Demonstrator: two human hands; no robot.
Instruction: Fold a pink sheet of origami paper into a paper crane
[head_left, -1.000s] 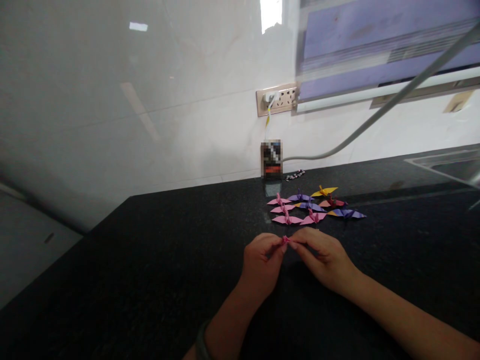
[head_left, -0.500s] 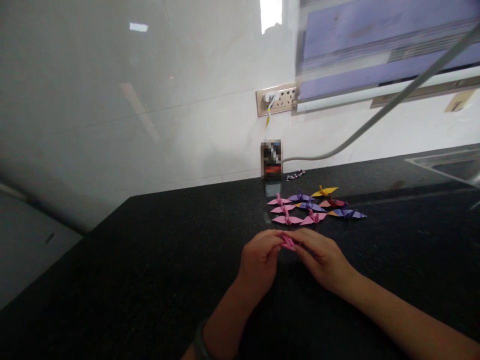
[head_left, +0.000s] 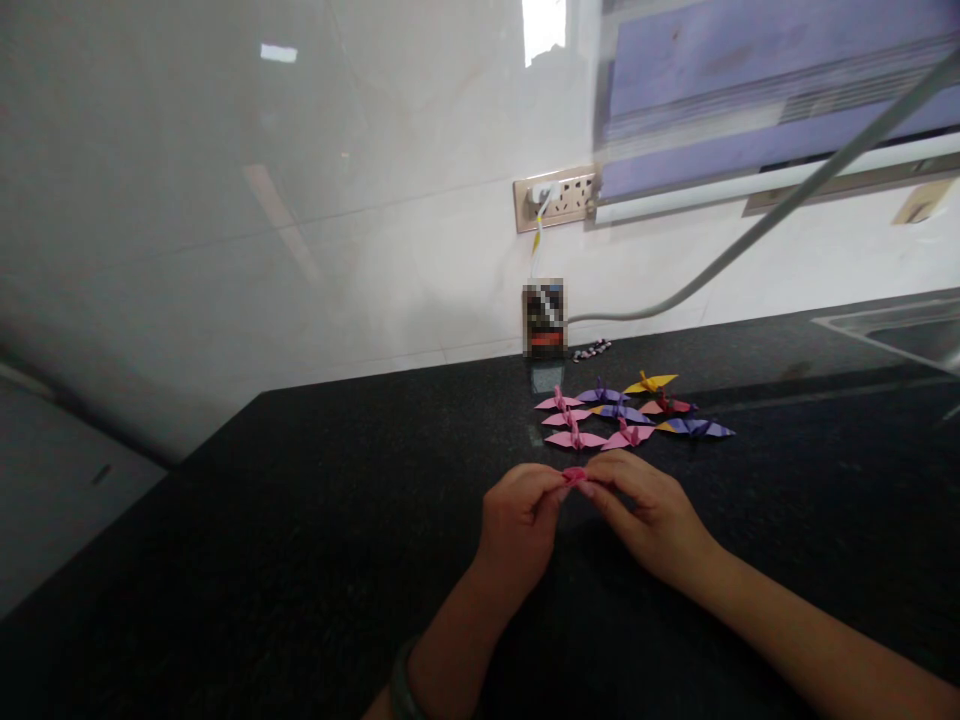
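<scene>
Between my fingertips is a small folded piece of pink origami paper (head_left: 574, 476); its exact shape is partly hidden. My left hand (head_left: 519, 515) pinches its left side between thumb and forefinger. From the other side, my right hand (head_left: 643, 505) grips it with thumb and fingers. Just beyond lie several folded paper cranes in rows: a pink crane (head_left: 575, 438) nearest my fingers, another pink crane (head_left: 628, 435) beside it, a purple crane (head_left: 697, 428) to the right and a yellow crane (head_left: 651, 383) at the back.
A black countertop (head_left: 337, 520) runs under everything. Against the wall stands a pixelated box (head_left: 545, 318), with a braided cord (head_left: 592, 350) beside it. A grey hose (head_left: 750, 240) slopes up to the right. Above the box is a wall socket (head_left: 555, 199) with a plug in it.
The pink paper has turned and now shows a flatter, narrower face between my fingers. My right fingers have shifted slightly back to the right. The cranes have stayed put.
</scene>
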